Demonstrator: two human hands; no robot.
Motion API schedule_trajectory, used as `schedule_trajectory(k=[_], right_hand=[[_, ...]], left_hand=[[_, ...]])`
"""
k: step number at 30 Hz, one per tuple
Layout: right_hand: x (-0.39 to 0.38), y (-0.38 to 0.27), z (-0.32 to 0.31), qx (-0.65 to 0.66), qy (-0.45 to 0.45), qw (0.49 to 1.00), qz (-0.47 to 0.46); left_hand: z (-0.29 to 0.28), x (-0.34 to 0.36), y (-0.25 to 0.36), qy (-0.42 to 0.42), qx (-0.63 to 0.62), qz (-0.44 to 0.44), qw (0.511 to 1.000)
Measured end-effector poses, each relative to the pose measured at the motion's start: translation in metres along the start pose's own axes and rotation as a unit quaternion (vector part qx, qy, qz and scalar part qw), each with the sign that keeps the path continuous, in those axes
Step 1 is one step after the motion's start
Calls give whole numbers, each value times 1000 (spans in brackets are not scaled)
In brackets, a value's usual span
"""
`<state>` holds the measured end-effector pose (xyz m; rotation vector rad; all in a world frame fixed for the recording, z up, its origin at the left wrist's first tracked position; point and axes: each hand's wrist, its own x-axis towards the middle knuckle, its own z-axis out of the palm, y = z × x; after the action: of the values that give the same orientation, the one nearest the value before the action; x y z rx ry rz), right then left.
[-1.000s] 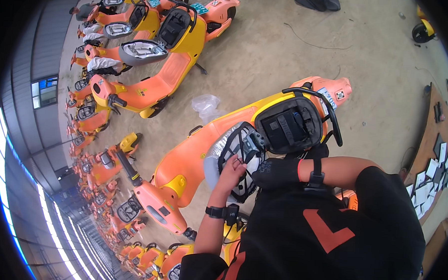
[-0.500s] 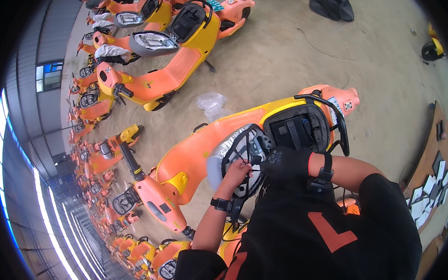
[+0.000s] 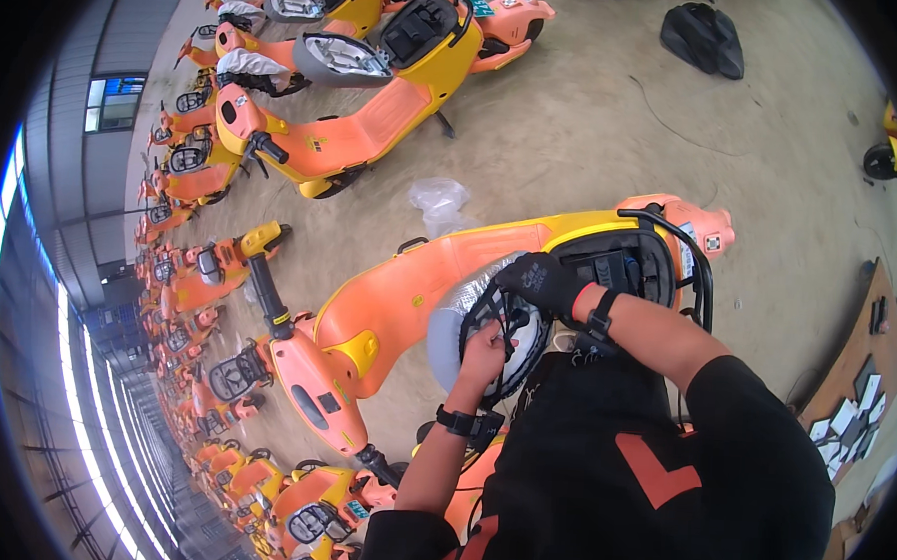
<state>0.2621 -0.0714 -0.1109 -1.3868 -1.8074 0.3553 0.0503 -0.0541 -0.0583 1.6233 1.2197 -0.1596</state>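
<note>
An orange and yellow electric scooter (image 3: pixel 409 268) stands in front of me, its seat tipped open. The seat's underside (image 3: pixel 444 332) faces up, grey at the rim with silver lining. My left hand (image 3: pixel 484 352), bare, is closed at black cables (image 3: pixel 479 316) that run over this underside. My right hand (image 3: pixel 542 281), in a black glove, is curled at the far side of the seat, close to the cables. What lies under its fingers is hidden. Beside it, the open storage compartment (image 3: pixel 659 272) holds a dark box (image 3: pixel 599 267).
Another scooter (image 3: pixel 375 127) with a raised seat stands farther off; rows of scooters line the left. Clear plastic (image 3: pixel 439 202) and a black cover (image 3: pixel 701 41) lie on the floor. A wooden table (image 3: pixel 833 372) at the right bears several white and dark flat pieces.
My right hand has moved from near the storage compartment to the far side of the seat's underside. My left hand stays at the cables. The whole view has shifted slightly.
</note>
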Motion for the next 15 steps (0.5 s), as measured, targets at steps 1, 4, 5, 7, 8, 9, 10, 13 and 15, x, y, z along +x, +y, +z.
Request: schedule_trajectory(k=[1,4,5,7,8,9,10,13,15], right_hand=[[3,-3,9,-15,35,999,-4],[2,-3,20,-44,13,998,45],[2,-4,24,-47,30,997,62],[-2,-5,32,-48,48,995,74],[-3,-6,34,-51,65,993,85],[-3,-5,35,-50,65,993,87],[-3,-5,37,-41,60,992,101],[-2,-10,33,-10,31,991,126],[-5,-10,34,5,11,989,144]], left_hand=[[1,2,-7,13,-28,14,999],[6,-3,15,45,-22,-1,999],[7,-4,17,63,-15,8,998],[8,-3,15,70,7,7,998],[8,-3,19,76,29,7,997],[8,-3,24,74,30,6,997],[8,-3,28,74,45,-11,996],[9,-4,24,86,80,-11,993],[10,0,28,90,102,12,991]])
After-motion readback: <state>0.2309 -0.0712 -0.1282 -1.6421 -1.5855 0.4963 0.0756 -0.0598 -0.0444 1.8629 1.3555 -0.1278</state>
